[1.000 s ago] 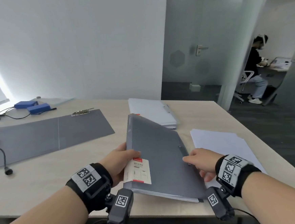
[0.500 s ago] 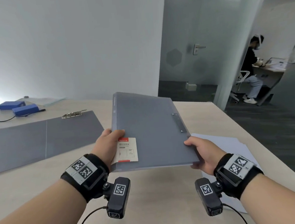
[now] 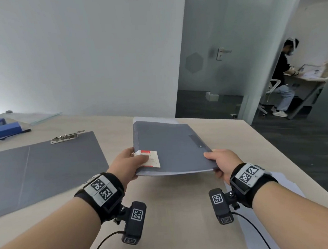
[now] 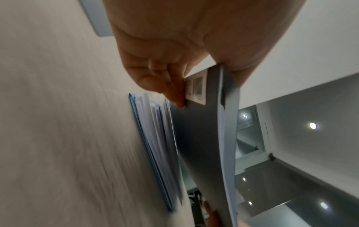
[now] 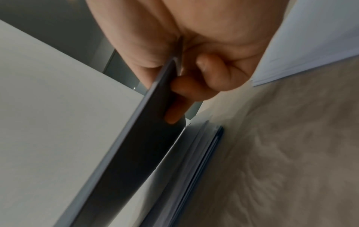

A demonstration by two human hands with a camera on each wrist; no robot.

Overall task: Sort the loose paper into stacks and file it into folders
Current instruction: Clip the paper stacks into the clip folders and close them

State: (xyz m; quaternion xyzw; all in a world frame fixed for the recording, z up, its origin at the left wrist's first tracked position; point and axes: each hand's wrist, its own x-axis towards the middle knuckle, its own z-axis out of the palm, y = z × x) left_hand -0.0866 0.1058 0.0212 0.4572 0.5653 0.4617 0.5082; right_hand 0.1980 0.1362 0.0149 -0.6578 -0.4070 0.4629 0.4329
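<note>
A closed grey folder (image 3: 171, 149) with paper inside hangs above the desk, held by both hands. My left hand (image 3: 130, 164) grips its near left corner, thumb on the white and red label (image 3: 152, 159). My right hand (image 3: 219, 162) pinches the near right corner. In the left wrist view the fingers (image 4: 174, 92) lie under the grey folder (image 4: 204, 145). In the right wrist view the fingers (image 5: 184, 98) curl under the folder (image 5: 136, 145). Beneath it on the desk lies another filled folder (image 3: 155, 119), mostly hidden, seen edge-on as a paper stack (image 4: 155, 145) (image 5: 194, 165).
An open grey folder (image 3: 41, 169) with a metal clip (image 3: 67, 136) lies flat on the left of the wooden desk (image 3: 176, 211). Loose white sheets (image 3: 281, 185) lie under my right wrist. Blue boxes (image 3: 2, 130) sit far left. A person sits at another desk beyond the glass wall.
The folder was lifted off the desk, raised in front of me, and has now come down and forward over the far stack. Both hands kept their hold.
</note>
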